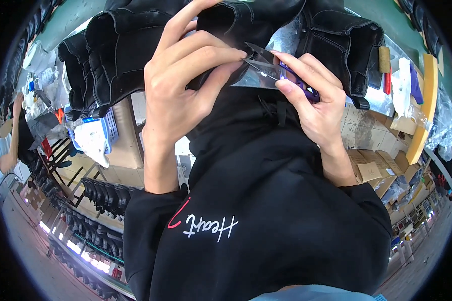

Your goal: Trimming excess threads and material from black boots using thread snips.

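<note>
1. The scissors (286,71) have purple handles and slim, pointed blades, which stand parted in a narrow V aimed at the left hand (178,83).
2. The right hand (319,95) holds the scissors over the front edge of the worktop (252,80); its thumb and forefinger pinch them near the pivot.
3. The left thumb and forefinger come together right at the blade tips, while the other fingers are raised and spread. Whether those two pinch anything cannot be told.
4. Just behind the blades lies the black boot (246,22), smooth, dull and leather-like, with a stitched seam.
5. Similar black boots lie on either side of it: one on the left (128,47), with stitched panels, and one on the right (344,47), with a loop at its lower end.
6. White script and a red mark run across the front of the black sweatshirt (276,215), upside down in this view. A cardboard box (369,171) at the right carries a small dark mark.
7. The upper edge cuts off the black boot and the topmost left fingers. The right hand covers part of the purple handles. At the far left, another person's arm (16,125) is bent by the lens.
</note>
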